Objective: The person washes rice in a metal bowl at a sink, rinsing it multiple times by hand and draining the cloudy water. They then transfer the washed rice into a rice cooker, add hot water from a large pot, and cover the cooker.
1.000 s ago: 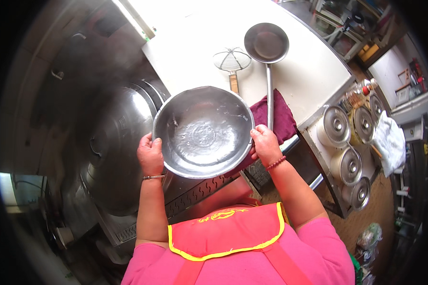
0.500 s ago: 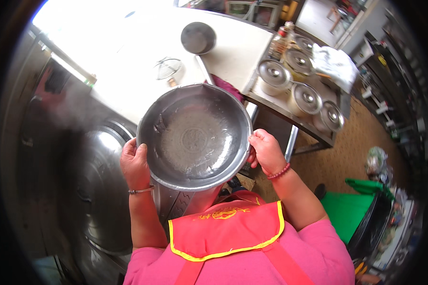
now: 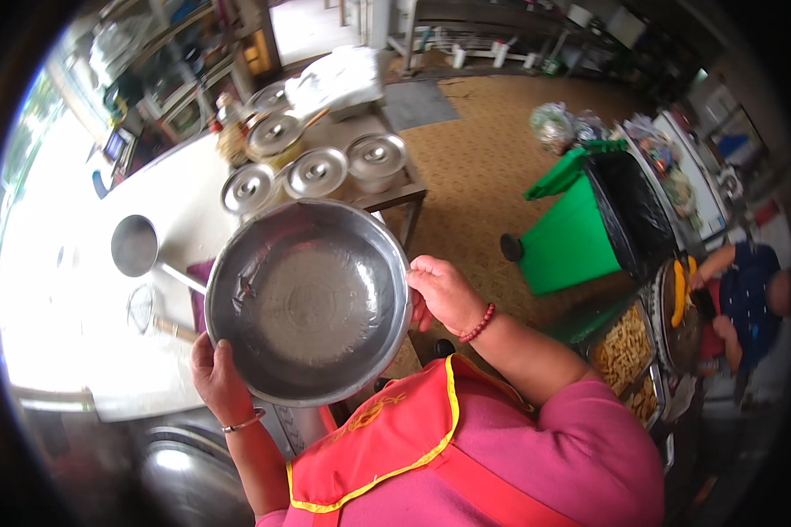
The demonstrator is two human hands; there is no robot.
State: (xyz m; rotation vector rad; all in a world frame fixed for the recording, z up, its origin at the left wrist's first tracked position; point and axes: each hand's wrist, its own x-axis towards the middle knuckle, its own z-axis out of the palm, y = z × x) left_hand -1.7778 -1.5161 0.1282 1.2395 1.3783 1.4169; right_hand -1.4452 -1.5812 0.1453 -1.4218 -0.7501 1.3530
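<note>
Head view, centre: large round steel basin [image 3: 309, 303], shallow, inner surface wet and facing the camera, held up in front of the person's chest above the edge of the white table [image 3: 180, 198]. Left hand [image 3: 220, 379]: fingers closed around the basin's lower left rim, thumb lying over the rim; bangle at the wrist. Right hand [image 3: 444, 294]: fingers curled against the basin's right rim, bead bracelet at the wrist. Both hands grip the basin at opposite sides.

Left of the basin, on the table: steel ladle [image 3: 138, 249], bowl up, handle running under the basin's rim; wire skimmer [image 3: 145, 312] just below it; dark red cloth [image 3: 195, 290], partly hidden by the basin.

Behind the basin: four lidded steel pots [image 3: 316, 171] close together on a low stand.

Right side: green bin [image 3: 580, 233] with black liner, on the patterned floor. Far right: trays of yellow fried food [image 3: 624, 351]; another person's arm [image 3: 721, 263] beside them.
</note>
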